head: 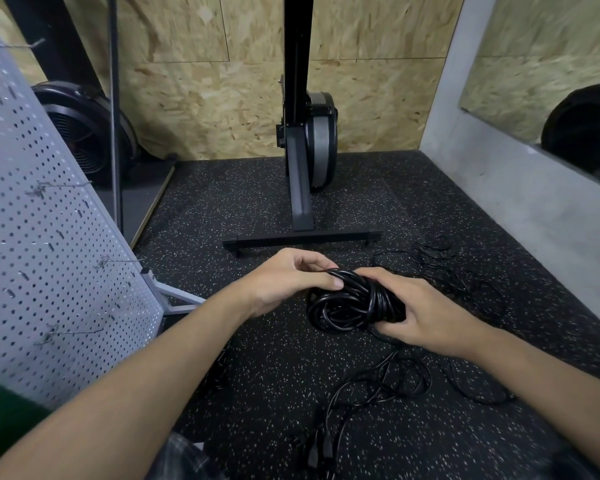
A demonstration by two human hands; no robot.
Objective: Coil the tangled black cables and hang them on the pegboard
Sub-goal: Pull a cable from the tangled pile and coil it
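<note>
Black cable, wound into a fat bundle (pixel 354 299), sits between my two hands, up off the floor. My right hand (pixel 420 317) is curled round the bundle's right side with the fingers under it, so the loops cannot spring apart. My left hand (pixel 291 278) pinches one strand at the top of the bundle with thumb and fingers. I think I hold it that way to tuck that strand over the loops and make the coil tight.

A strand seems to drop from under my right hand to the loose cables (pixel 378 386) on the floor (pixel 257 375), below my hands and nearer to me. They lie in messy loops, with plugs at the ends. More tangled cable (pixel 440 265) lies on the floor just past my right hand. So I think this coil is nearly done and the others are not yet begun.

The grey pegboard (pixel 49 237) stands off to the left of my left hand, well apart. A thin wire hook (pixel 118 261) sticks out of it, bare, a good spot for the coil. Past my hands stands the black foot of a machine (pixel 302 237).
</note>
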